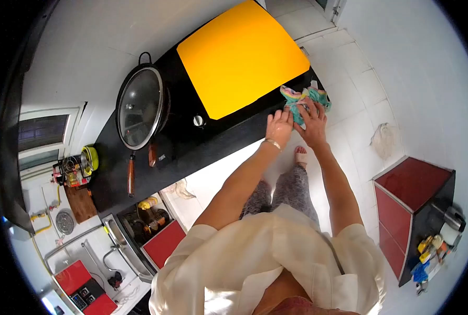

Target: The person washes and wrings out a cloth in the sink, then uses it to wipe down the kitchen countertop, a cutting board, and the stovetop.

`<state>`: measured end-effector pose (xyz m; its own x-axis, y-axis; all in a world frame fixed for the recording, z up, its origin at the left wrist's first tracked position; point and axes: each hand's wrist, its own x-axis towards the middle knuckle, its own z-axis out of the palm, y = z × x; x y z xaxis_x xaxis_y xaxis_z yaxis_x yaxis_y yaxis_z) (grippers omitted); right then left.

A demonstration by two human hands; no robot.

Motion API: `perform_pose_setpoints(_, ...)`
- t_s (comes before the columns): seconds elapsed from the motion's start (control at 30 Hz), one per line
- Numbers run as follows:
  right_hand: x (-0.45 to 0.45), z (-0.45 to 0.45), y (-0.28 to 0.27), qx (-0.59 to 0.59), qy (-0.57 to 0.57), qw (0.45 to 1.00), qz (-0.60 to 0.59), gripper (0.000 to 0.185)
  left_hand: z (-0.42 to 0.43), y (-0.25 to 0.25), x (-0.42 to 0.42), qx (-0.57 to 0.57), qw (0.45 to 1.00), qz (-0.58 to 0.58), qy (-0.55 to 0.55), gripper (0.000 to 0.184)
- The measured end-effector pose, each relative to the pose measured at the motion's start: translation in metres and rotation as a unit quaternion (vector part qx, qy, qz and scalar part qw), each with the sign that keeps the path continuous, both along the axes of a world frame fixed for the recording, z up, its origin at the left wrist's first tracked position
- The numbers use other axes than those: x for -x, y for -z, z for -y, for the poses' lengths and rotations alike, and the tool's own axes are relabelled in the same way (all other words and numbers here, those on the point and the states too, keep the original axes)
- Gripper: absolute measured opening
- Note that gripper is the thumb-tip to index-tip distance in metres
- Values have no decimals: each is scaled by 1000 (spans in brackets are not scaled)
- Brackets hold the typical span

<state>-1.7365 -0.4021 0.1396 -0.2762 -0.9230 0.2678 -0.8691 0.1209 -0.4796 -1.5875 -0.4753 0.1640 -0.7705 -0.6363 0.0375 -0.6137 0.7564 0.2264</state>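
"Where is the cloth (303, 95)?"

"It lies bunched at the right end of the black table (202, 149). It is green, with pink and yellow parts, just beside the yellow sheet (239, 58)."

"And how are the hands?"

"The right hand (314, 124) is on the cloth, with its fingers spread. The left hand (279, 127) is at the near side of it, with the fingers close together and bent. Whether these pinch the fabric I cannot tell, because the view there is rather poor."

"What else does the table carry?"

"The sheet takes a large part of the surface, and a pale knob (198, 121) is near its corner. More to the left there is a pan (166, 107) under a glass lid (138, 107). Two brown handles (131, 178) point toward the near edge. Farther left lies a wooden board (80, 203)."

"And the room?"

"The floor (349, 107) is of pale tiles, and the wall (428, 68) is whitish. A red cabinet (415, 181) stands on the right, well apart from the table. On the left side I see a window (41, 131)."
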Motion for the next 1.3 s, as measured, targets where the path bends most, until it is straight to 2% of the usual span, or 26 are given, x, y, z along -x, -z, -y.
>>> perform_pose_setpoints(0.07, 22, 7, 4, 29, 11, 999, 35, 61, 0, 8, 31, -4, 999, -46, 10, 39)
perform_pose_setpoints(0.1, 32, 9, 6, 43, 17, 998, 51, 58, 0, 10, 50, -49, 998, -42, -7, 37)
perform_pose_setpoints(0.13, 40, 12, 2, 97, 31, 992, 73, 44, 0, 11, 68, -94, 995, -39, -23, 36)
perform_pose_setpoints(0.17, 49, 9, -4, 68, 72, 990, 102, 43, -1, 11, 83, -138, 989, -36, -38, 35)
perform_pose_setpoints(0.23, 61, 0, -20, 10, 151, 975, 161, 40, -3, -3, 98, -183, 963, -179, -81, 28)
perform_pose_setpoints(0.27, 72, -5, -31, -15, 151, 966, 209, 43, -1, -12, 97, -223, 940, -244, -86, 28)
perform_pose_setpoints(0.3, 72, -4, -56, 12, 139, 958, 251, 40, 2, -26, 95, -262, 911, -308, -89, 29)
perform_pose_setpoints(0.33, 65, 0, -86, 40, 128, 947, 292, 38, 3, -47, 88, -258, 888, -368, -100, 30)
perform_pose_setpoints(0.37, 57, 6, -101, 69, 117, 933, 332, 35, 8, -52, 76, -171, 897, -398, -83, 31)
perform_pose_setpoints(0.4, 50, 14, -102, 139, 47, 922, 357, 36, 10, -58, 60, -111, 912, -374, -125, 32)
perform_pose_setpoints(0.43, 44, 22, -82, 143, 23, 911, 385, 38, 15, -50, 42, -47, 911, -379, -155, 32)
perform_pose_setpoints(0.47, 36, 30, -62, 132, -5, 936, 327, 41, 16, -43, 22, -2, 906, -365, -214, 30)
perform_pose_setpoints(0.5, 22, 38, -50, 120, -33, 955, 268, 44, 19, -22, -3, 6, 913, -309, -268, 37)
perform_pose_setpoints(0.53, 6, 45, -34, 99, -28, 993, 53, 50, 14, -20, -17, 30, 921, -245, -303, 45)
perform_pose_setpoints(0.57, -11, 48, -19, 64, -11, 997, 28, 52, 10, -18, -30, 55, 923, -181, -334, 52)
perform_pose_setpoints(0.6, -31, 51, -13, 28, 7, 1000, 4, 54, 7, -19, -39, 33, 947, -119, -296, 68)
perform_pose_setpoints(0.63, -50, 53, -8, -11, 25, 999, -19, 56, 9, -20, -49, 15, 971, -85, -222, 71)
perform_pose_setpoints(0.7, -81, 59, 2, 2, -2, 1000, 2, 54, 14, -17, -64, -17, 988, -104, -116, 67)
perform_pose_setpoints(0.73, -97, 63, 7, 11, -12, 1000, 2, 53, 20, -13, -70, -9, 986, -112, -121, 62)
perform_pose_setpoints(0.83, -143, 70, 6, 41, -47, 998, 27, 48, 25, -16, -107, -69, 982, -41, -170, 60)
perform_pose_setpoints(0.97, -226, 69, 0, 44, -133, 989, 50, 46, 16, 0, -197, 52, 975, -94, -193, 44)
perform_pose_setpoints(1.03, -266, 66, -6, 17, -187, 981, 43, 47, 8, 1, -243, 77, 972, -62, -212, 33)
perform_pose_setpoints(1.07, -289, 66, -3, 9, -210, 976, 53, 48, 5, 16, -269, 44, 967, -29, -250, 27)
perform_pose_setpoints(1.1, -311, 67, -3, 3, -234, 970, 62, 49, 1, 22, -293, 85, 963, -42, -251, 27)
perform_pose_setpoints(1.17, -342, 69, -9, -67, -306, 950, 12, 50, -13, 10, -327, 63, 952, 4, -299, 31)
perform_pose_setpoints(1.3, -378, 61, -24, -110, -411, 904, 33, 45, -39, -41, -358, 98, 941, 73, -317, 42)
